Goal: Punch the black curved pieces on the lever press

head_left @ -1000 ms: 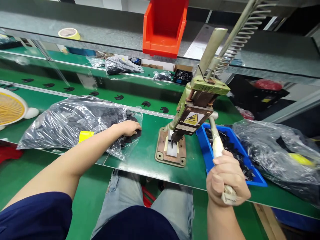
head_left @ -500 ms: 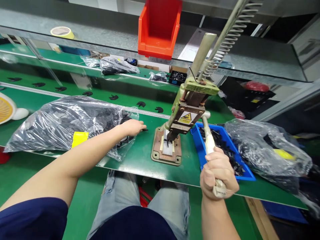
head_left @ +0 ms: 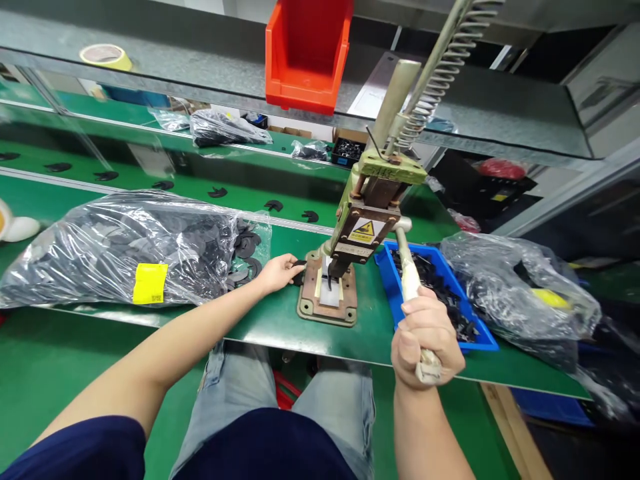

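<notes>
My left hand [head_left: 281, 272] pinches a flat black plastic part [head_left: 299, 272] at the left edge of the press base [head_left: 306, 308]. Part of that piece is hidden by my fingers. My right hand [head_left: 429, 339] is wrapped round the taped lever [head_left: 410, 273] of the green hand press [head_left: 377, 167]. Under the ram, a small dark piece stands at the pale fixture block [head_left: 329, 293]. Left of my left hand lies a clear plastic bag [head_left: 185, 233] of flat black parts, its mouth open toward the press. A blue bin [head_left: 483, 337] of small black pieces sits right of the press.
Black curved parts [head_left: 217, 192] lie in a spaced row on the green strip behind the bag. An orange bin [head_left: 305, 93] and a tape roll [head_left: 106, 57] are on the grey shelf above. Another clear bag [head_left: 520, 293] lies at the right.
My left hand has moved right, from the bag's mouth to the press base, bringing a black part with it. My right hand stays on the lever. The view has shifted slightly.
</notes>
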`<state>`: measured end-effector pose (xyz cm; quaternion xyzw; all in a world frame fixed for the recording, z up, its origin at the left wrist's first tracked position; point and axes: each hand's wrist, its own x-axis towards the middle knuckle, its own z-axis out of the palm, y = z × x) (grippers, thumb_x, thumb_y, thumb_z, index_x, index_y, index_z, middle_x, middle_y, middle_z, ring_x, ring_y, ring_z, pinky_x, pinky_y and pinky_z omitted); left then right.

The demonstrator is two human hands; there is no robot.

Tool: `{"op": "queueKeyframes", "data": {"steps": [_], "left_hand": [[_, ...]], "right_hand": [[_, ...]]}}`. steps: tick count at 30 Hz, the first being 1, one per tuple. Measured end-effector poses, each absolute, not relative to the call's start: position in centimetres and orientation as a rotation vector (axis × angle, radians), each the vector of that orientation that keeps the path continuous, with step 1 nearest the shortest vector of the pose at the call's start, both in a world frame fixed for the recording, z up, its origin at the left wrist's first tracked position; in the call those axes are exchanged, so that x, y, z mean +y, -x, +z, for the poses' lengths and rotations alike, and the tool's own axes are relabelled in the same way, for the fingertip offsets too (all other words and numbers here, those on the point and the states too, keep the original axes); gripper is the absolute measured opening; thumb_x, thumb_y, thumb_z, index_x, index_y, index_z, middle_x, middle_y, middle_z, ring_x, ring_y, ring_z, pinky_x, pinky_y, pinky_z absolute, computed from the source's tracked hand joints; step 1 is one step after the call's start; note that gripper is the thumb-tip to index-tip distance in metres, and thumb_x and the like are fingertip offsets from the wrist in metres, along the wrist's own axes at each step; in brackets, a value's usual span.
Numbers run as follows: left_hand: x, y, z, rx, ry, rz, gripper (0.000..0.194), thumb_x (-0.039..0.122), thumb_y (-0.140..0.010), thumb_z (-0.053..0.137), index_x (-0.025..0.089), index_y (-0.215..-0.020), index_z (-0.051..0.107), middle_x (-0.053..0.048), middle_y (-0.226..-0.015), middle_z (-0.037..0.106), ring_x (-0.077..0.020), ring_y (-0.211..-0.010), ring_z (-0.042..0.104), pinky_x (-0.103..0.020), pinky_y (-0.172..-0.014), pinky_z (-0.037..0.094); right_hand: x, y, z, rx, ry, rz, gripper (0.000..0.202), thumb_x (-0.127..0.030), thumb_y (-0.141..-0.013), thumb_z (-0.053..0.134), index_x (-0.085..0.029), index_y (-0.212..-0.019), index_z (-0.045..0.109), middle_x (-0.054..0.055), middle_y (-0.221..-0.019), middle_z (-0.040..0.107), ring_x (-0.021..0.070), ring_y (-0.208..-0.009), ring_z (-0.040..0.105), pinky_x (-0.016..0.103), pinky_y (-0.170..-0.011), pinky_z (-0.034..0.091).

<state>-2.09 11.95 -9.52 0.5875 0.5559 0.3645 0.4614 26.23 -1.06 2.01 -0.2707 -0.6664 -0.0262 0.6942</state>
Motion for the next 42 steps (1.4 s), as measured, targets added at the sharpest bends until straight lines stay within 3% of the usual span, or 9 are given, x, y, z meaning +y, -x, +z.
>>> {"op": "queueKeyframes", "data": {"steps": [5,13,24,31,38,42], "left_hand": [[11.1,2.0,-9.6,1.270,-1.345,0.848,0.028,0.035,-0.087,0.082,0.017,-0.086,0.061,0.002,-0.076,0.065,-0.0102,-0.058,0.068,-0.019,-0.054,0.051],[11.8,0.5,-5.8,1.130,-1.291,0.814,0.032,0.036,-0.088,0.083,0.016,-0.084,0.058,0.000,-0.070,0.069,-0.0089,-0.053,0.063,-0.019,-0.049,0.051],[12.3,-1.6,-6.6,1.082,-1.183,0.773,0.036,0.036,-0.081,0.090,0.012,-0.081,0.063,0.000,-0.067,0.068,-0.0079,-0.051,0.064,-0.019,-0.051,0.056],[12.6,-1.9,-6.0,1.151,-1.257,0.704,0.035,0.030,-0.087,0.085,0.015,-0.076,0.056,0.003,-0.062,0.063,-0.0093,-0.047,0.065,-0.016,-0.044,0.048],[13.0,-2.2,-4.7,1.264,-1.182,0.535,0.037,0.034,-0.083,0.089,0.016,-0.076,0.057,0.001,-0.057,0.065,-0.0127,-0.050,0.067,-0.021,-0.052,0.057],[13.0,-2.3,-4.0,1.271,-1.071,0.383,0.033,0.037,-0.089,0.083,0.016,-0.079,0.060,-0.004,-0.056,0.070,-0.0142,-0.050,0.069,-0.021,-0.053,0.058]], "right_hand": [[-1.2,-26.2,2.0,-1.496,0.611,-0.045,0.023,-0.019,-0.083,0.070,-0.023,-0.064,0.057,-0.004,-0.065,0.061,0.0198,-0.075,0.066,0.062,-0.098,0.056],[-1.1,-26.3,1.8,-1.483,0.584,-0.034,0.022,-0.016,-0.080,0.070,-0.022,-0.064,0.056,-0.004,-0.065,0.061,0.0194,-0.074,0.065,0.062,-0.099,0.055],[-1.1,-26.3,1.7,-1.485,0.603,-0.039,0.025,-0.023,-0.085,0.070,-0.023,-0.064,0.056,-0.004,-0.064,0.061,0.0190,-0.073,0.066,0.061,-0.100,0.056],[-0.9,-26.0,1.6,-1.452,0.572,-0.043,0.026,-0.026,-0.086,0.070,-0.023,-0.064,0.056,-0.003,-0.064,0.060,0.0189,-0.072,0.064,0.061,-0.098,0.056],[-0.9,-25.8,1.7,-1.427,0.583,-0.035,0.028,-0.025,-0.087,0.070,-0.023,-0.064,0.055,-0.003,-0.063,0.059,0.0185,-0.072,0.064,0.059,-0.098,0.055],[-1.1,-25.8,1.5,-1.443,0.604,-0.051,0.029,-0.028,-0.089,0.068,-0.024,-0.064,0.054,-0.003,-0.062,0.058,0.0189,-0.070,0.064,0.060,-0.096,0.056]]}}
